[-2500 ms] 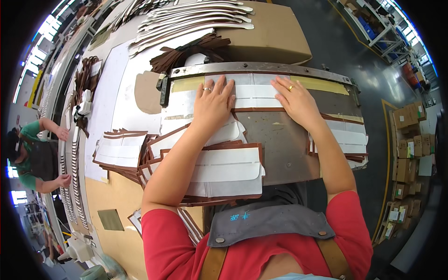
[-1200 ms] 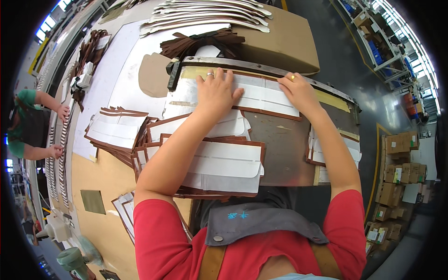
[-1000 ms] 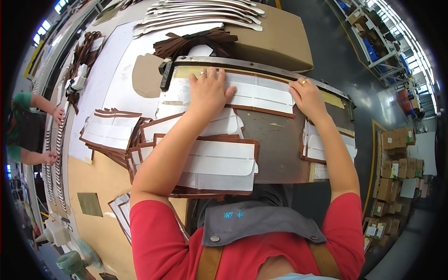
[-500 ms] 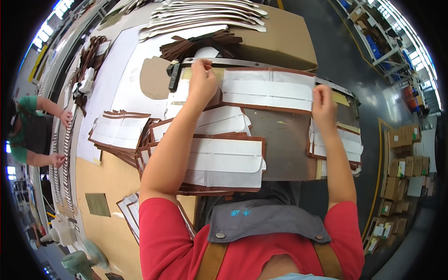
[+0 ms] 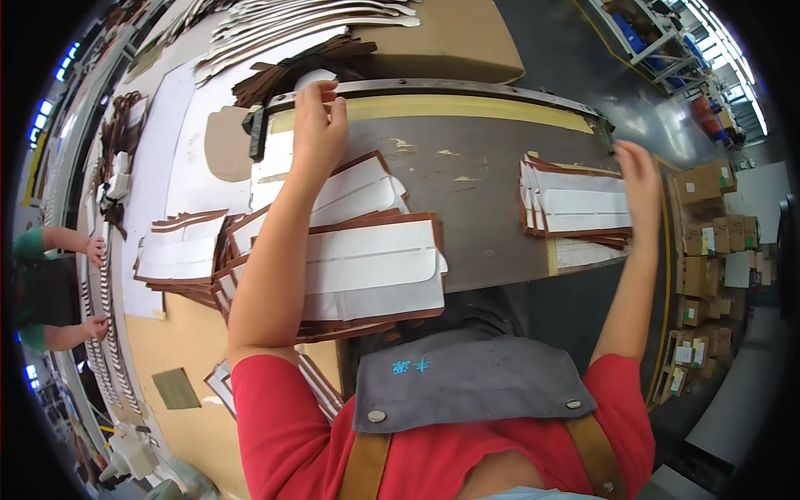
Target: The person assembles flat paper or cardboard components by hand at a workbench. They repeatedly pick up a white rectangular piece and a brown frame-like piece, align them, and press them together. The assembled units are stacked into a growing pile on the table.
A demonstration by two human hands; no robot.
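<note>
Where the right hand [image 5: 640, 182] curves, brown-edged panels [image 5: 585, 205] just left

shiny grey floor [image 5: 554, 50], yellow line [image 5: 612, 45], white shelving [image 5: 664, 60], bright windows [image 5: 68, 60]

Fanned stack of white, brown-edged panels [image 5: 583, 208], lying flat between 2 and 3 o'clock; similar overlapping pile [image 5: 379, 271] near view's centre; another layered stack [image 5: 177, 250] toward 9 o'clock.
</note>
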